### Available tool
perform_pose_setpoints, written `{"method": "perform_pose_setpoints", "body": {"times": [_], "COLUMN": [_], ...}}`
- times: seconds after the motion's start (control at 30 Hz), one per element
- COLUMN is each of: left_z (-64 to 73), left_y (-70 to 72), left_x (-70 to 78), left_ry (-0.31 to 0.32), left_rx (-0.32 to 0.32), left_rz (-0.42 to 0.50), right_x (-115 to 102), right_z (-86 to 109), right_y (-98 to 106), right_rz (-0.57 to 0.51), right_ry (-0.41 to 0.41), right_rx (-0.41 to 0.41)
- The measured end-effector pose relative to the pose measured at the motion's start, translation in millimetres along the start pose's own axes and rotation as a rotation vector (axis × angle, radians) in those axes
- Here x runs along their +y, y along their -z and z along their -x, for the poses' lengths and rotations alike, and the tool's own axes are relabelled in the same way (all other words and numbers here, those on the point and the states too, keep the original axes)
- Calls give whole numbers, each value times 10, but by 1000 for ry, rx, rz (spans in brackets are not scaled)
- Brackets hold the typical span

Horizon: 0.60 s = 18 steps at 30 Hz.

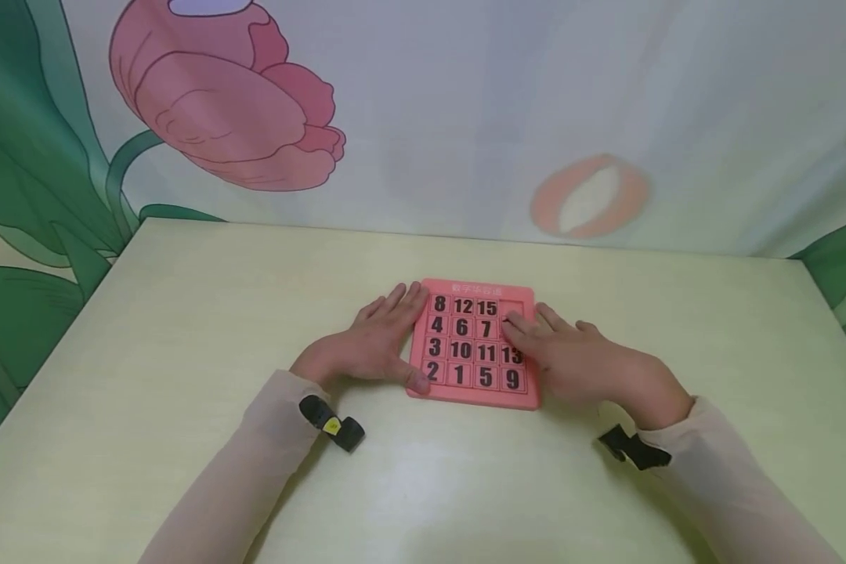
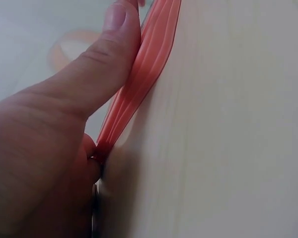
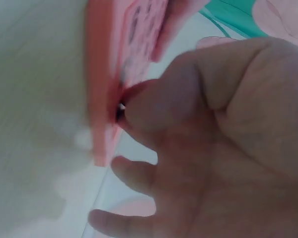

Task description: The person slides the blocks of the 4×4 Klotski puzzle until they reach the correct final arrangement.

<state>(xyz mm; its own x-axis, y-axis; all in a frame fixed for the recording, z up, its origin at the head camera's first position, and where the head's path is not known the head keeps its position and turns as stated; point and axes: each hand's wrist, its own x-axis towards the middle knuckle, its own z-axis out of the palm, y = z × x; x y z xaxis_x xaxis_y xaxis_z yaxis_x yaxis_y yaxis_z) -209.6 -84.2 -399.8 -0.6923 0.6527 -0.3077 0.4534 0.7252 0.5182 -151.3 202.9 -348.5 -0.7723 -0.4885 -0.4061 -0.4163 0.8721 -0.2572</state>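
Note:
A pink sliding number puzzle point(image 1: 479, 395) lies flat on the table, with black numbers on its square tiles and the top right slot vacant. My left hand point(image 1: 374, 337) is spread along its left side, straight fingertips at the upper left of the frame and thumb on the lower left corner by tile 2. In the left wrist view the thumb point(image 2: 107, 54) lies against the pink rim. My right hand point(image 1: 585, 360) reaches over the right edge, thumb and index fingertips together at the second-row right tile, covering its number. Its other fingers point(image 3: 134, 176) extend beyond the frame.
The pale table point(image 1: 423, 486) meets a light curtain point(image 1: 430, 117) printed with a pink flower and green leaves at its far side. Black straps point(image 1: 331, 423) sit on both sleeved wrists.

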Motion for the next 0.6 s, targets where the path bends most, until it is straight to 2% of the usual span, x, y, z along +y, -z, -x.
{"method": "perform_pose_setpoints", "body": {"times": [0.1,0.23,0.37,0.47,0.6], "left_z": [9,12,0,-7,-1], "left_y": [5,-15,-44,-47,-13], "left_x": [-6,-28,-31,-20,-14], "left_ry": [2,0,-4,-6,-3], "left_rx": [-2,8,3,-5,4], "left_rz": [2,13,26,23,4], "right_x": [43,89,88,48,11], "right_z": [-99,-150,-7,160,254], "right_y": [-30,-40,-62,-104,-157], "right_rz": [18,-9,-20,-13,-9], "right_ry": [-34,-31,42,118,140], "right_rx": [29,52,69,44,26]}}
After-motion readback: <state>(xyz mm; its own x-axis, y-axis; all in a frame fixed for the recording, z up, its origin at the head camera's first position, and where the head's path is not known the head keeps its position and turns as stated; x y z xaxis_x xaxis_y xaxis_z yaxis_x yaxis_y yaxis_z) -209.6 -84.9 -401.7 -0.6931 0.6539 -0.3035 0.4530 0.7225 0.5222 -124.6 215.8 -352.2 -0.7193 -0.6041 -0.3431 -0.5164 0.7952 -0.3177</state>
